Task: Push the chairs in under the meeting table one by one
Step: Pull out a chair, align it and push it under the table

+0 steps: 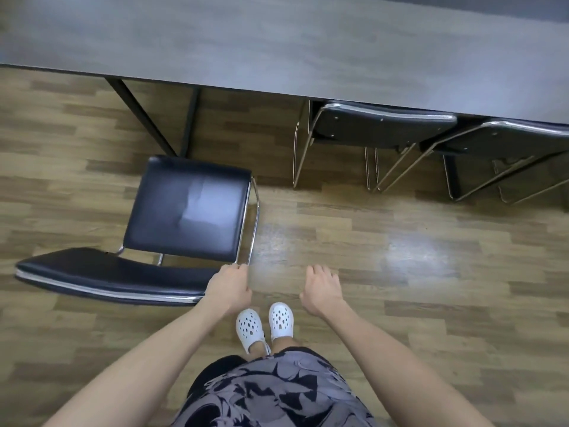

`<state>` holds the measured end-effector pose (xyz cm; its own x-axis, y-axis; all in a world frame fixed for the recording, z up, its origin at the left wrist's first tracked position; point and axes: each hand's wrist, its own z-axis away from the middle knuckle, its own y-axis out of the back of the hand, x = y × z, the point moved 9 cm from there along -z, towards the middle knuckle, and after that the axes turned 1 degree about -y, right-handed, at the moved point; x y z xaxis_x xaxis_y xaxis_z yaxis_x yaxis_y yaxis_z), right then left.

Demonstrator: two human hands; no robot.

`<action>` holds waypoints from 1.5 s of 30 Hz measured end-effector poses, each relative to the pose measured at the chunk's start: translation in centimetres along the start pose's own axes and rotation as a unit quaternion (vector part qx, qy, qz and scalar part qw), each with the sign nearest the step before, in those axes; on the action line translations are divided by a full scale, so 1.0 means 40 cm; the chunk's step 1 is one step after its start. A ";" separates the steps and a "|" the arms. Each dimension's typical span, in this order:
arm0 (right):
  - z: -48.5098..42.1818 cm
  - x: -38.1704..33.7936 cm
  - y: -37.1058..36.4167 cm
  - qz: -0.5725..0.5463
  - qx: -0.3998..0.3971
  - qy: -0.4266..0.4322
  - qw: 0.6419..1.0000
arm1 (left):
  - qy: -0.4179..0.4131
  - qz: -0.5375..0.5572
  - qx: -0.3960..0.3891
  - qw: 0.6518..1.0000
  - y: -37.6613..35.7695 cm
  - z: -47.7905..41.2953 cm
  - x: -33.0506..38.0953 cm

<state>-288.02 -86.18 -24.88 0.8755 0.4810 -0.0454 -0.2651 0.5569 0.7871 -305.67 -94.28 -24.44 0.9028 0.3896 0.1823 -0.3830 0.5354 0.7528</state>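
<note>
My left hand (228, 289) seems to grip the pulled-out chair (187, 208) at the backrest corner; right hand (323, 292) relaxed, empty. I should centre both hands, push straight under the table (277, 41).

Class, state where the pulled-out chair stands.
Head view, left side: the pulled-out chair stands short of the meeting table, left of two tucked-in chairs, with the left hand at its backrest.

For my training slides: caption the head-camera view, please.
Left hand at the backrest of the pulled-out black chair, right hand free; two chairs already tucked under the meeting table.
</note>
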 end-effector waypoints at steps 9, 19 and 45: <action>-0.048 -0.069 0.035 0.005 0.008 0.077 0.997 | 0.053 0.048 0.033 0.997 0.050 0.009 -0.057; -0.084 -0.168 0.017 0.015 -0.001 0.081 0.997 | 0.051 0.051 0.042 0.997 0.059 -0.018 -0.157; -0.038 -0.703 -0.073 -0.096 -0.009 0.052 0.994 | -0.064 0.012 -0.023 0.998 0.071 0.010 -0.726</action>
<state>-312.47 -100.32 -26.83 0.8648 0.4314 -0.2570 -0.1060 0.6570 0.7464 -332.90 -104.37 -27.36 0.9094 0.3058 0.2820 -0.4115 0.5617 0.7178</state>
